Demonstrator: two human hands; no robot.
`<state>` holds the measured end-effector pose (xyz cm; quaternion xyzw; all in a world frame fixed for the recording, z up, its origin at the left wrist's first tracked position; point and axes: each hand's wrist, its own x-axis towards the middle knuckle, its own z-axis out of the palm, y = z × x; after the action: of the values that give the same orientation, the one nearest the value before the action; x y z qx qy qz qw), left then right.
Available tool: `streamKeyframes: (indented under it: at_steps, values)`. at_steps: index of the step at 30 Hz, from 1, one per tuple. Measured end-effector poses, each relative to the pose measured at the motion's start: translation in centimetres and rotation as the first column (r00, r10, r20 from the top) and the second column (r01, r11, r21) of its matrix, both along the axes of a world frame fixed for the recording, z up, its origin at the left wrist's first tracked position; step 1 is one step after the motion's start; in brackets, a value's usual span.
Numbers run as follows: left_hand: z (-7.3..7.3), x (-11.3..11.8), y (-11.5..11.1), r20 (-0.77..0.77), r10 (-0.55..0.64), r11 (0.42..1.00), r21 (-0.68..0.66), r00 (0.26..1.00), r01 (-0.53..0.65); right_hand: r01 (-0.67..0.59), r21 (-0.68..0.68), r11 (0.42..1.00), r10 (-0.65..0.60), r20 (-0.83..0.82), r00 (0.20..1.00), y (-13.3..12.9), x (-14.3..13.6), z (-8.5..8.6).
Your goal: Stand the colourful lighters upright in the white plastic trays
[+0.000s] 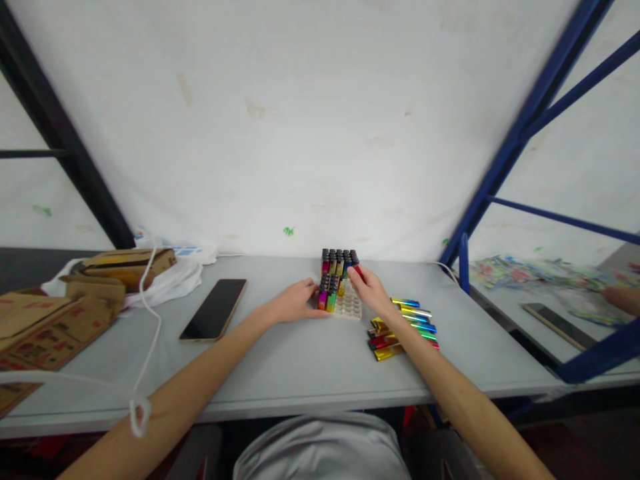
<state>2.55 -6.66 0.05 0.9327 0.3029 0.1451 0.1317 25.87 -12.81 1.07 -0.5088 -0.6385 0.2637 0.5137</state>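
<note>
A pale tray with rows of round holes stands at the middle of the table. Upright lighters with black tops fill its back rows and its left side, while holes at the front right are bare. My left hand curves around the tray's left edge, thumb along the front corner beside the lighters. Between the closed fingers of my right hand is a red lighter, above the tray's right side. More shiny lighters in several colours lie in a loose pile under my right forearm.
A phone lies to the left. Farther left are opened cardboard boxes, white plastic and a hanging white cable. At right, a blue metal frame separates another table, where a person's hand and a second phone show.
</note>
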Motion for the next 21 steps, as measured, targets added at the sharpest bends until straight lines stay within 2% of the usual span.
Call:
streamKeyframes:
  at_steps: [3, 11, 17, 21]
  values:
    - [-0.08, -0.02, 0.07, -0.003, -0.003, 1.000, 0.005, 1.000, 0.003, 0.087, 0.045, 0.995, -0.091, 0.102, 0.991, -0.35, -0.41, 0.00]
    - [0.10, -0.03, -0.10, 0.014, -0.001, 1.000, -0.004, 1.000, 0.001, 0.189, 0.044, 0.981, -0.193, 0.096, 0.977, -0.37, -0.87, -0.16]
    - [0.33, -0.04, -0.29, 0.009, -0.003, 1.000, -0.004, 1.000, 0.003, 0.187, 0.080, 0.979, -0.197, 0.132, 0.972, -0.45, -0.50, -0.19]
    - [0.18, -0.04, -0.21, -0.002, 0.006, 1.000, 0.010, 1.000, -0.006, 0.125, 0.115, 0.985, -0.144, 0.176, 0.974, -0.80, -0.13, 0.02]
